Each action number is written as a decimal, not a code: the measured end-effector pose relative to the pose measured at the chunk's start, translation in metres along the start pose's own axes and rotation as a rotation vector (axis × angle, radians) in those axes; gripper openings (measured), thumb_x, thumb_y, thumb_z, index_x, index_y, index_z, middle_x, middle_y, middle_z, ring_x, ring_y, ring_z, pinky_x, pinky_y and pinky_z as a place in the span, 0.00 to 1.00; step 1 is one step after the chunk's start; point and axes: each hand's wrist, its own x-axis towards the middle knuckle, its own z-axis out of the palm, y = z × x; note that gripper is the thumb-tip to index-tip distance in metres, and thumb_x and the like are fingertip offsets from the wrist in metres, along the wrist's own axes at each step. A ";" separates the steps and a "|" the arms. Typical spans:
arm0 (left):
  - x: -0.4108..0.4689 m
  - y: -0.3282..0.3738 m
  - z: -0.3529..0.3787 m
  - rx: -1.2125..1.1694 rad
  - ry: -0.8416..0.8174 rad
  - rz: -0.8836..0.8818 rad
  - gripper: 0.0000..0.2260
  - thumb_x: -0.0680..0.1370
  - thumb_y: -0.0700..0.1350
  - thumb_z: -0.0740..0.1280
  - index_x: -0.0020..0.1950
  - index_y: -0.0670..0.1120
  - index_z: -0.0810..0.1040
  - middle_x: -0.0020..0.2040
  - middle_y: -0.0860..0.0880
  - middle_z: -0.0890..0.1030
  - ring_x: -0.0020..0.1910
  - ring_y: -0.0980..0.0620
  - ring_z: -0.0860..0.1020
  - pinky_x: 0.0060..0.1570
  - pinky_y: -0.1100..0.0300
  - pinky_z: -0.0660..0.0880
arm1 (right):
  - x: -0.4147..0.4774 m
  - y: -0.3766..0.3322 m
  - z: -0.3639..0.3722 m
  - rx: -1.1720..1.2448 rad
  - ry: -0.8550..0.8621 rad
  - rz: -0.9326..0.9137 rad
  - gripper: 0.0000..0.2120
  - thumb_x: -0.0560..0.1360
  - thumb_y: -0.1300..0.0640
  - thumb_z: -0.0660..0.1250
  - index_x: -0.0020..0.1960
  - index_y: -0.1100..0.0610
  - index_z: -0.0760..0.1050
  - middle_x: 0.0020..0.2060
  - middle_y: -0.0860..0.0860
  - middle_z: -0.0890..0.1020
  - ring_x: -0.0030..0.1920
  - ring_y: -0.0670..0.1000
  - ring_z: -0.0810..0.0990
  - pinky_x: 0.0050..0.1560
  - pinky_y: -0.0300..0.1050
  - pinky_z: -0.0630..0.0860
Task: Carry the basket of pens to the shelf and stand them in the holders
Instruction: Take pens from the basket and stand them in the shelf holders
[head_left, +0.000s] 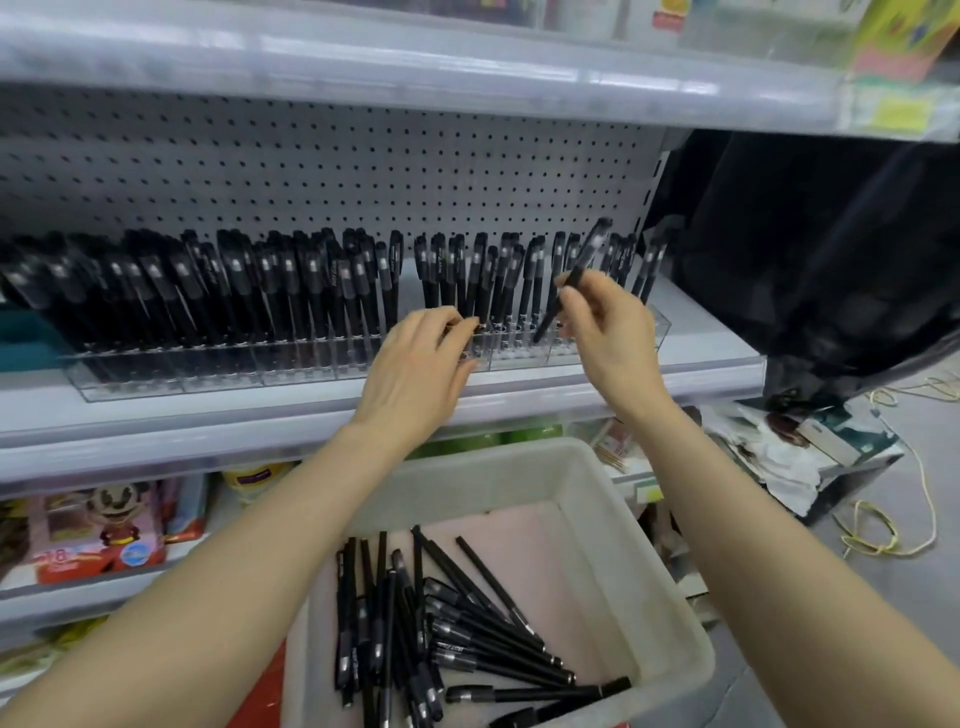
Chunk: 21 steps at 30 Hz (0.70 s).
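Observation:
A pale plastic basket (587, 483) sits below the shelf, with several black pens (457, 623) lying loose in it. On the shelf (701, 358) a row of clear holders (270, 364) is packed with upright black pens (234, 291). My right hand (608, 332) pinches a black pen (576, 270), tilted, its lower end down in a holder near the row's right end. My left hand (421, 364) reaches to the holders' front, its fingertips pinching the lower part of a standing pen (475, 291).
A pegboard (363, 171) backs the shelf, and another shelf (415, 78) overhangs above. Boxed toys (104, 525) fill the lower shelf at left. A black bag (831, 249) hangs at right, with clutter and a yellow cord (883, 540) on the floor.

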 end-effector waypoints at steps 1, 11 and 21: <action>-0.001 -0.002 0.004 0.010 0.000 0.001 0.21 0.79 0.47 0.66 0.70 0.41 0.73 0.63 0.43 0.75 0.62 0.42 0.73 0.64 0.47 0.71 | 0.007 -0.004 0.000 -0.003 0.018 -0.004 0.07 0.81 0.56 0.61 0.51 0.54 0.78 0.38 0.52 0.83 0.40 0.49 0.81 0.42 0.41 0.78; -0.006 -0.007 0.022 0.004 0.127 0.020 0.19 0.78 0.42 0.66 0.69 0.41 0.74 0.60 0.44 0.76 0.57 0.43 0.72 0.61 0.46 0.73 | 0.040 0.002 0.031 -0.170 -0.086 0.062 0.10 0.80 0.53 0.63 0.50 0.58 0.78 0.37 0.54 0.83 0.40 0.54 0.83 0.49 0.56 0.80; -0.007 -0.008 0.028 0.017 0.186 0.029 0.19 0.77 0.39 0.66 0.69 0.42 0.75 0.59 0.44 0.76 0.57 0.44 0.72 0.61 0.48 0.72 | 0.028 0.016 0.054 -0.346 -0.085 0.002 0.13 0.80 0.55 0.65 0.56 0.64 0.79 0.52 0.58 0.79 0.49 0.57 0.78 0.51 0.48 0.74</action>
